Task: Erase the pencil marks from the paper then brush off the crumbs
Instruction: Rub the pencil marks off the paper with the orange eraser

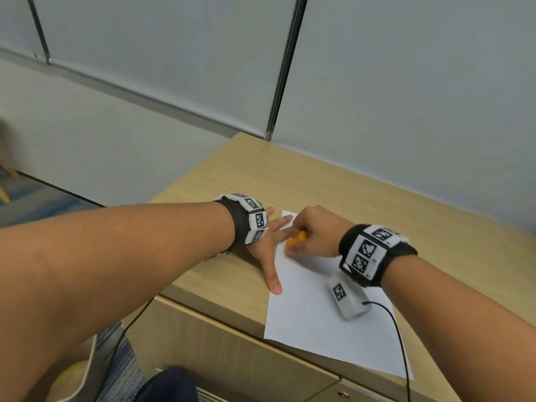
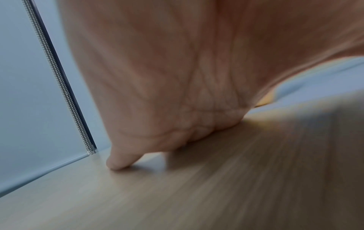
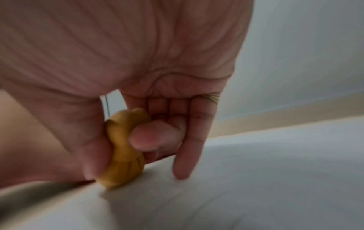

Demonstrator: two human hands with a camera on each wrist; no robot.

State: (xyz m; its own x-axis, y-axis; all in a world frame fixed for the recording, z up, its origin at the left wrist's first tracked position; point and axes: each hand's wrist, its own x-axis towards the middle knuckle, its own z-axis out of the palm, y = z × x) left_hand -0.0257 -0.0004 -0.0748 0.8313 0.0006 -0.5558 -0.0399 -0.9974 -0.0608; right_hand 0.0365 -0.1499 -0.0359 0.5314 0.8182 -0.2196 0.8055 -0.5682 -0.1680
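The right hand (image 1: 314, 232) pinches one yellow eraser (image 3: 124, 149), pressing it onto the single paper (image 1: 319, 320) on the desk (image 1: 333, 181). The left hand (image 1: 268, 245) lies flat, fingers spread, on the paper's left edge.

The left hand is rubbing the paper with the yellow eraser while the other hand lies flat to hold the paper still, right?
Not quite: the right hand grips the yellow eraser and presses it on the paper, as the right wrist view shows. The left hand is the one lying flat, fingers at the paper's edge.
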